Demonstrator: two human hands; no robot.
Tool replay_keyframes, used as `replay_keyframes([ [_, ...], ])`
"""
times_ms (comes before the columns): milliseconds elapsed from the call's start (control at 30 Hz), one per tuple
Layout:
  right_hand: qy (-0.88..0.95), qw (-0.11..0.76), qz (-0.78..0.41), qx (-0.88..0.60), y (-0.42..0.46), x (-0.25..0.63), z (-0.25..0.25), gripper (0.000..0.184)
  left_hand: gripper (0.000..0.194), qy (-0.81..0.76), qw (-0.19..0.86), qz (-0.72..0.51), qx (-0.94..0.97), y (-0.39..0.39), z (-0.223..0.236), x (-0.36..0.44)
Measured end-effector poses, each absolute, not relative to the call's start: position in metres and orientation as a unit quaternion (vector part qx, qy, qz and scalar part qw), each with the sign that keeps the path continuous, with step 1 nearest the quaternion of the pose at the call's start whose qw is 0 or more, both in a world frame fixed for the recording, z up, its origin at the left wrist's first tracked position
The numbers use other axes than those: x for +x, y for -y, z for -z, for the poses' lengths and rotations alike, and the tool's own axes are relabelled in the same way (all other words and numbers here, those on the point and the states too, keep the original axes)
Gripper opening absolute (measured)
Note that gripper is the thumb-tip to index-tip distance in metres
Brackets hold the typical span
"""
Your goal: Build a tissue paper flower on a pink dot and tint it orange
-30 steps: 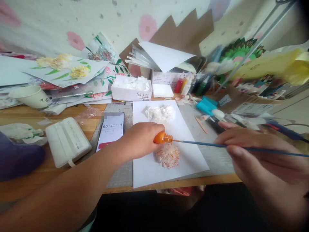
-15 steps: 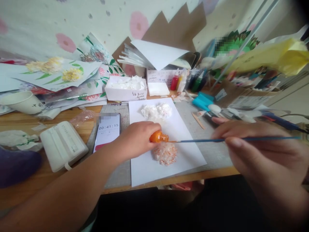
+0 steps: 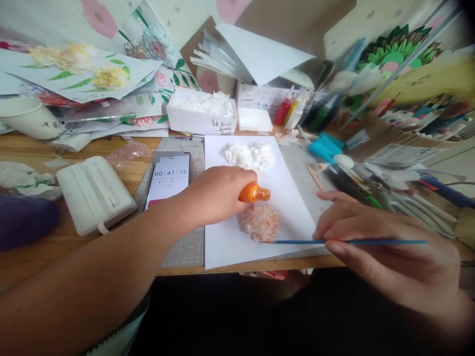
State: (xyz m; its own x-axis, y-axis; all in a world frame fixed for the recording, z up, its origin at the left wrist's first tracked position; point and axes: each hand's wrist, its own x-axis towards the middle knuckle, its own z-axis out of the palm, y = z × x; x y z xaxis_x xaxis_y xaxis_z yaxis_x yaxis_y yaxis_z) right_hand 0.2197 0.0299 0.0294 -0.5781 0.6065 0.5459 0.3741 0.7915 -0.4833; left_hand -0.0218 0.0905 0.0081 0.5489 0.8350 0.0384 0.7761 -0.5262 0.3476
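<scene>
My left hand [image 3: 230, 190] is closed around a small orange paint bottle [image 3: 256, 193], tipped sideways with its open neck to the right. Pinched between thumb and fingers of my right hand [image 3: 374, 247] is a thin blue paintbrush [image 3: 297, 242]. Its tip is at the lower edge of a round, ruffled white flower with orange-tinted edges [image 3: 261, 222]; whether it touches, I cannot tell. That flower lies on a white sheet of paper [image 3: 222, 247], below the bottle. Two white ruffled flowers [image 3: 250, 155] sit higher on the same sheet.
Left of the paper lies a phone [image 3: 170, 175] showing a timer, then a white power bank [image 3: 96, 195]. Behind stand a white box of tissue scraps [image 3: 202, 116] and paint bottles [image 3: 284, 111]. Brushes and tools [image 3: 371, 188] crowd the right, beside a cardboard box [image 3: 389, 143].
The brush tip has left the bottle's mouth and come down to the lower edge of the orange-tinted flower. The bottle stays in my left hand. The whole view has shifted.
</scene>
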Motion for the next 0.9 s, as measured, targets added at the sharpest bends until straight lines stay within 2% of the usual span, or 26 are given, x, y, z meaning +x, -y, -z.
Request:
replay_keyframes([
  [200,0.887,0.344,-0.152,-0.268,-0.031,0.216,-0.032,0.020,0.008,-0.460,0.139,-0.095,0.872,-0.090,-0.009,-0.021],
  [433,0.839,0.380,-0.170,-0.351,-0.019,0.208,-0.033,0.017,0.008,-0.460,0.148,-0.095,0.870,-0.091,-0.009,-0.021],
  [600,0.879,0.344,-0.150,-0.293,-0.025,0.215,-0.033,0.019,0.011,-0.464,0.150,-0.095,0.868,-0.092,-0.007,-0.021],
  [900,0.884,0.344,-0.139,-0.284,-0.029,0.220,-0.033,0.020,0.007,-0.458,0.147,-0.099,0.871,-0.091,-0.006,-0.021],
])
